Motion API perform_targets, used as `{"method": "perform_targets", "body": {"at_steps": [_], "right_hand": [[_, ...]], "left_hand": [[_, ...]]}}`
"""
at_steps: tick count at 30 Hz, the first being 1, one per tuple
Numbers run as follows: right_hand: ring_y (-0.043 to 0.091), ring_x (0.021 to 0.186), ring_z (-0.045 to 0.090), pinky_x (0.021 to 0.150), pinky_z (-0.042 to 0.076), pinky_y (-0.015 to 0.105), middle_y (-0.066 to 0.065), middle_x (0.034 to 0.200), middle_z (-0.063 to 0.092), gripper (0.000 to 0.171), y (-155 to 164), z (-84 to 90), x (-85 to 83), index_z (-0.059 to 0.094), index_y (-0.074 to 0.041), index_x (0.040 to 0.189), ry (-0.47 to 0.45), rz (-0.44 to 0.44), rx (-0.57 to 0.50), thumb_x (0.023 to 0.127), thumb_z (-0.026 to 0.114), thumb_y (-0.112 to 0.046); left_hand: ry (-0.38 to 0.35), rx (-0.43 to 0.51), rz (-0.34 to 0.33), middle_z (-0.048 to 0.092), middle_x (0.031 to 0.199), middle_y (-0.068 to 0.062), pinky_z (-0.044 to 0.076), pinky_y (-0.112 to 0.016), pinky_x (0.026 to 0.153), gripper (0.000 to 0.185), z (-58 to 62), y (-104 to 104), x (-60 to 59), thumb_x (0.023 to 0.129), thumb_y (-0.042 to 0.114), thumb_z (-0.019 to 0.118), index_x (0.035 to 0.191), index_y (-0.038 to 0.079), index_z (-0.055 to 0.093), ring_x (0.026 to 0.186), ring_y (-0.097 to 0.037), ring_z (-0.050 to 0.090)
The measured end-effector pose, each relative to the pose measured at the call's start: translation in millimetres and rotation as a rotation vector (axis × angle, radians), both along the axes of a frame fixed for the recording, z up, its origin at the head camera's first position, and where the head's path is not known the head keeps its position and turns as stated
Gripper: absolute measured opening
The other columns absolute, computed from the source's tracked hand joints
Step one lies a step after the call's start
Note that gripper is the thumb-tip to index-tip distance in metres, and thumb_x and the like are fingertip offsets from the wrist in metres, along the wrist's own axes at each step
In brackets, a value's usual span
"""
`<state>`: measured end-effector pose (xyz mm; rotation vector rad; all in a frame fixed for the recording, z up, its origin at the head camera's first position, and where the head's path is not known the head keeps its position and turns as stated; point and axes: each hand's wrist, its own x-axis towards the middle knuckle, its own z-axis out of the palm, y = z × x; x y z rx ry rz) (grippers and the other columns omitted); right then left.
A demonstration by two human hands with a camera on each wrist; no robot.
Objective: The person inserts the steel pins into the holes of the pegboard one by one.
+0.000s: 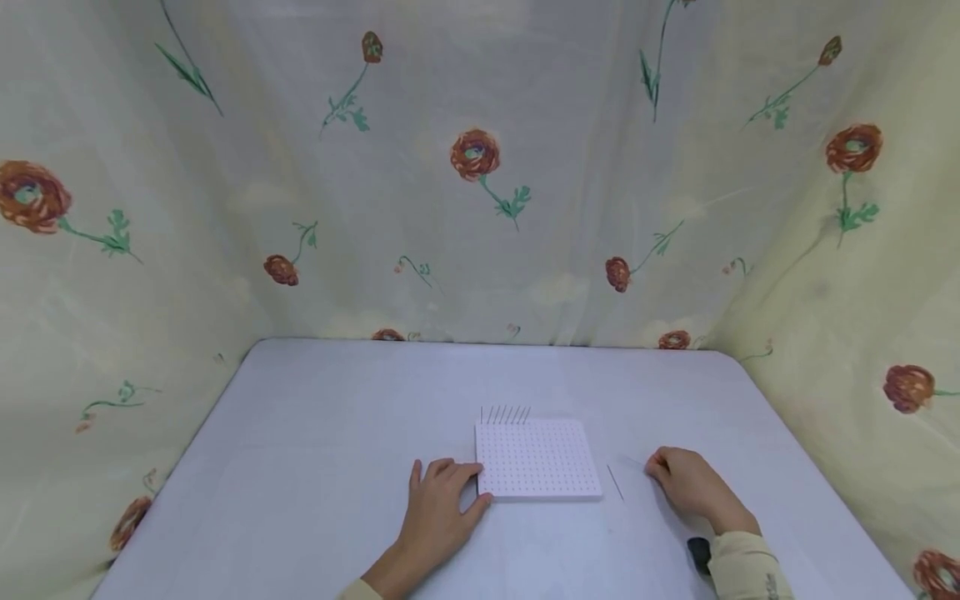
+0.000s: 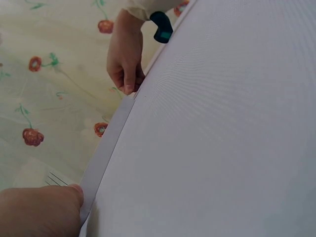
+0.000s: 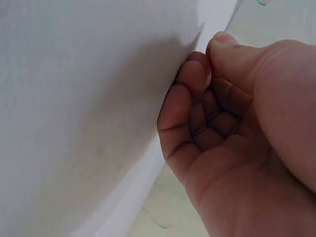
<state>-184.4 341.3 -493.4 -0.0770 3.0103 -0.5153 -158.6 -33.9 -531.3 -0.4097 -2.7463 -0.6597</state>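
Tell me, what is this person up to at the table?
A person sits at a white table with a white square pegboard full of small holes. A row of thin metal pins stands along its far edge. The left hand rests on the board's near left corner. The right hand lies curled right of it, beside a loose thin pin on the table.

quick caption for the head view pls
Left hand rests against a white perforated board with upright pins; right hand beside a loose pin.
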Motion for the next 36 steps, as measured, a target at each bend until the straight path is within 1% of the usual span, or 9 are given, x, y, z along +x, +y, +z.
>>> {"method": "perform_targets", "body": {"at_steps": [5,8,12,15,19,23,28,33,36], "right_hand": [[0.015,0.075,0.052,0.069,0.047,0.037,0.002,0.081,0.059,0.016,-1,4.0,-1.6,0.059,-0.007,0.091,-0.06,-0.027,-0.015,0.097,0.048,-0.016],[0.016,0.074,0.05,0.066,0.045,0.035,0.002,0.078,0.057,0.021,-2,6.6,-0.1,0.059,-0.005,0.093,-0.065,-0.033,-0.029,0.099,0.045,-0.02],[0.015,0.068,0.047,0.059,0.039,0.029,0.002,0.073,0.053,0.027,-5,13.7,1.7,0.057,-0.006,0.091,-0.056,-0.041,-0.091,0.1,0.042,-0.026],[0.014,0.069,0.049,0.058,0.039,0.027,0.003,0.076,0.056,0.029,-10,23.5,2.0,0.056,-0.005,0.094,-0.049,-0.054,-0.178,0.101,0.042,-0.029],[0.014,0.081,0.058,0.065,0.046,0.027,0.008,0.09,0.063,0.032,-16,38.8,0.5,0.055,-0.002,0.105,-0.014,-0.071,-0.283,0.101,0.042,-0.03],[0.016,0.086,0.061,0.067,0.048,0.026,0.012,0.096,0.064,0.029,-20,48.5,-3.1,0.054,-0.002,0.108,0.061,-0.085,-0.305,0.099,0.045,-0.028],[0.02,0.088,0.062,0.064,0.047,0.026,0.009,0.095,0.065,0.025,-25,49.3,-7.1,0.057,-0.005,0.105,0.159,-0.1,-0.285,0.097,0.05,-0.027],[0.026,0.097,0.062,0.068,0.048,0.027,0.01,0.1,0.066,0.028,-30,47.7,-11.8,0.057,-0.007,0.107,0.182,-0.127,-0.297,0.097,0.049,-0.032],[0.026,0.096,0.062,0.067,0.048,0.027,0.013,0.102,0.065,0.03,-35,48.0,-15.2,0.057,-0.007,0.108,0.178,-0.148,-0.307,0.097,0.049,-0.034]], "left_hand": [[0.003,0.005,-0.002,0.068,0.113,0.008,0.022,-0.068,0.105,0.043,0.1,-1,-1.0,0.081,0.053,0.066,0.116,0.029,0.063,0.116,-0.022,0.053],[0.001,0.004,-0.002,0.068,0.113,0.008,0.022,-0.068,0.105,0.043,0.5,-1,-0.5,0.081,0.054,0.066,0.116,0.029,0.063,0.116,-0.021,0.053],[0.0,0.001,-0.001,0.068,0.112,0.008,0.022,-0.068,0.105,0.043,1.1,-1,0.4,0.081,0.054,0.065,0.116,0.029,0.063,0.116,-0.021,0.053],[0.001,0.001,-0.003,0.069,0.112,0.008,0.022,-0.068,0.105,0.043,1.3,-1,0.8,0.081,0.053,0.066,0.115,0.028,0.063,0.115,-0.021,0.053],[0.009,0.0,-0.006,0.069,0.112,0.008,0.022,-0.069,0.105,0.043,0.8,-1,0.0,0.081,0.053,0.066,0.115,0.028,0.063,0.115,-0.021,0.053],[0.014,-0.003,-0.005,0.069,0.112,0.008,0.022,-0.069,0.105,0.043,-0.2,-1,-1.2,0.081,0.053,0.066,0.115,0.028,0.063,0.115,-0.021,0.053],[0.009,-0.001,-0.006,0.069,0.112,0.008,0.022,-0.069,0.105,0.043,-1.5,-1,-1.1,0.08,0.053,0.066,0.115,0.028,0.063,0.115,-0.021,0.053],[0.008,0.001,-0.007,0.069,0.112,0.009,0.022,-0.069,0.105,0.043,-1.7,-1,-0.5,0.08,0.053,0.066,0.115,0.029,0.063,0.115,-0.022,0.053],[0.015,0.003,-0.008,0.068,0.113,0.009,0.022,-0.069,0.105,0.043,-1.1,-1,-0.6,0.081,0.053,0.066,0.115,0.029,0.063,0.115,-0.022,0.053]]}}
